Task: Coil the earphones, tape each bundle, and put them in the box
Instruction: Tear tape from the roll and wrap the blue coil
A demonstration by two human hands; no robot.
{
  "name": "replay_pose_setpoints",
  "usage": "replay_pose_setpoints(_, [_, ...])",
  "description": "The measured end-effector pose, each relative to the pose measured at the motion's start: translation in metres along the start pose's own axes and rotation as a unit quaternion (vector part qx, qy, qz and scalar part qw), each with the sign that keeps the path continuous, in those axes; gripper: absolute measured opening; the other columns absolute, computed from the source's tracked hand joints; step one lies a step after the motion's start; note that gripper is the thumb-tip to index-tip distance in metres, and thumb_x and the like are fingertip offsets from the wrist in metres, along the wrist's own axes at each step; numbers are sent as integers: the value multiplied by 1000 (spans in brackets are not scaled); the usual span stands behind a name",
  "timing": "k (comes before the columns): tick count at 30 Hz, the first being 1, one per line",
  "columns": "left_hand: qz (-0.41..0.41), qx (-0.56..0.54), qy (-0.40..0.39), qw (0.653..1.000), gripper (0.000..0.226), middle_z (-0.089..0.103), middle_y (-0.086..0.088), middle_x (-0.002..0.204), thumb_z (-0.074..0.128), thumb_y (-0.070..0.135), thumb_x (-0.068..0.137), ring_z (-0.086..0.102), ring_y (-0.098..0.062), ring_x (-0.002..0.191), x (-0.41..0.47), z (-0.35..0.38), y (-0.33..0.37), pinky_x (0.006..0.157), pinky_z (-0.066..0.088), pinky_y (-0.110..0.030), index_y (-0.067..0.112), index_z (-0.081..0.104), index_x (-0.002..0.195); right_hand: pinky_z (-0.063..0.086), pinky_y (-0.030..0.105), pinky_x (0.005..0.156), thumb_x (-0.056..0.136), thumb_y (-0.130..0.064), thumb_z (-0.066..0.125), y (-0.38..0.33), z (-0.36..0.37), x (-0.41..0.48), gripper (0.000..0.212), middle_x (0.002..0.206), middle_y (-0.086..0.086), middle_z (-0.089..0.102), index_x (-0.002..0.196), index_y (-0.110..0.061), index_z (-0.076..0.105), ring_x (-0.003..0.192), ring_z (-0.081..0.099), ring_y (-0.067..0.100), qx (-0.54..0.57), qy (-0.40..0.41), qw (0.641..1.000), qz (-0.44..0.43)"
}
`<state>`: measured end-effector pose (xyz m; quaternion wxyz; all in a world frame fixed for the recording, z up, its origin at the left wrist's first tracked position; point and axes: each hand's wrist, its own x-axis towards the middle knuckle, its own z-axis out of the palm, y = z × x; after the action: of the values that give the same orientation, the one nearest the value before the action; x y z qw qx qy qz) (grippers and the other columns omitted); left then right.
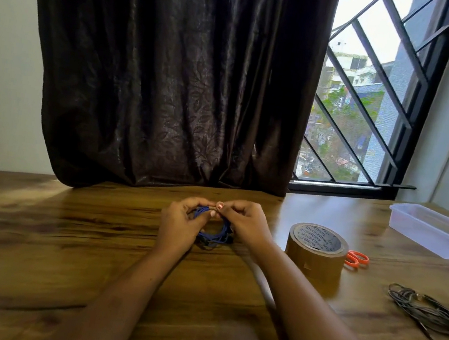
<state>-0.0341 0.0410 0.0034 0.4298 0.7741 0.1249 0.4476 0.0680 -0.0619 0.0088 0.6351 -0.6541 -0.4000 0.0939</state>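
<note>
Your left hand [179, 227] and right hand [247, 224] meet at the middle of the brown wood-grain table [62, 233]. Both grasp a coiled bundle of blue earphones [215, 234]. Your left fingers curl round its left side, and your right thumb and fingertips pinch its top, where a small brownish strip shows. The coil's lower end hangs close to the tabletop; whether it touches cannot be told.

Just to your right stands a wide roll of brown packing tape [316, 250], with orange-handled scissors [357, 259] lying behind it. Further right lies a loose tangle of black earphones [426, 310]. A clear plastic box with a red latch [432, 230] sits near the barred window [373, 104], beside a dark brown curtain [173, 75].
</note>
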Motion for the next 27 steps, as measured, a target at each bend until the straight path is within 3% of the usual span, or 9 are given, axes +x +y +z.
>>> replay_pose_setpoints(3, [-13, -36, -16, 999, 20, 73, 11, 80, 76, 13, 77, 69, -13, 69, -1, -1, 1, 60, 57, -29, 32, 70, 81, 59, 36, 79, 87, -13, 66, 0, -3, 0, 8, 88, 10, 73, 87, -10, 73, 87, 70, 23, 27, -1, 1000, -2])
replay_pose_setpoints(6, [-21, -62, -16, 998, 18, 73, 11, 77, 75, 11, 77, 69, -8, 69, -2, 0, 3, 57, 55, -25, 28, 70, 79, 58, 39, 80, 87, -13, 66, 3, -3, 2, 7, 88, 8, 73, 84, -16, 72, 87, 70, 23, -2, 0, 1000, -11])
replay_pose_setpoints(9, [-46, -81, 8, 996, 15, 71, 7, 78, 74, 10, 78, 66, -3, 69, -2, 2, 4, 56, 51, -16, 24, 68, 78, 59, 33, 76, 89, -13, 64, 4, -1, 2, 8, 85, 4, 72, 86, -16, 71, 82, 69, 17, -29, -2, 999, -28])
replay_pose_setpoints(13, [-87, -114, 24, 989, 13, 70, 1, 83, 72, 10, 80, 67, -11, 75, 1, 4, -1, 61, 54, -25, 22, 66, 80, 55, 26, 69, 93, -13, 57, 8, 4, 5, 11, 85, 1, 68, 96, -10, 67, 78, 65, 11, -16, 5, 1000, -11])
replay_pose_setpoints(15, [-92, -131, 17, 987, 14, 69, -1, 83, 70, 8, 81, 65, -11, 73, 1, 4, -2, 58, 51, -24, 21, 65, 80, 55, 28, 73, 94, -17, 58, 9, 6, 6, 13, 91, 4, 70, 99, -10, 68, 84, 67, 15, -4, 9, 1000, -3])
replay_pose_setpoints(21, [-100, -145, -8, 984, 13, 70, -1, 83, 68, 7, 83, 65, -8, 71, 0, 6, -5, 58, 50, -24, 20, 65, 84, 58, 35, 79, 89, -12, 64, 8, 2, 5, 10, 86, 4, 74, 83, -16, 71, 86, 70, 17, -56, 11, 998, 12])
replay_pose_setpoints(23, [-114, -156, -29, 981, 13, 70, 0, 83, 67, 7, 83, 66, -7, 72, -1, 7, -4, 59, 51, -19, 18, 65, 87, 58, 31, 76, 89, -11, 63, 7, -1, 3, 14, 88, 2, 73, 81, -21, 68, 85, 69, 15, -82, 33, 996, 10])
replay_pose_setpoints(25, [-141, -157, -41, 977, 12, 70, -1, 83, 68, 7, 83, 65, -8, 73, -1, 7, -5, 61, 51, -18, 17, 65, 90, 55, 18, 67, 90, -10, 61, 7, -2, -2, 17, 88, 1, 71, 81, -24, 63, 83, 67, 12, -91, 61, 994, 7])
replay_pose_setpoints(27, [-171, -142, -57, 973, 12, 70, -6, 86, 69, 7, 83, 66, -17, 79, -1, 7, -6, 69, 54, -25, 15, 65, 92, 51, 14, 63, 91, -11, 60, 6, -4, -9, 14, 91, 3, 69, 84, -23, 61, 84, 67, 12, -76, 88, 993, 13])
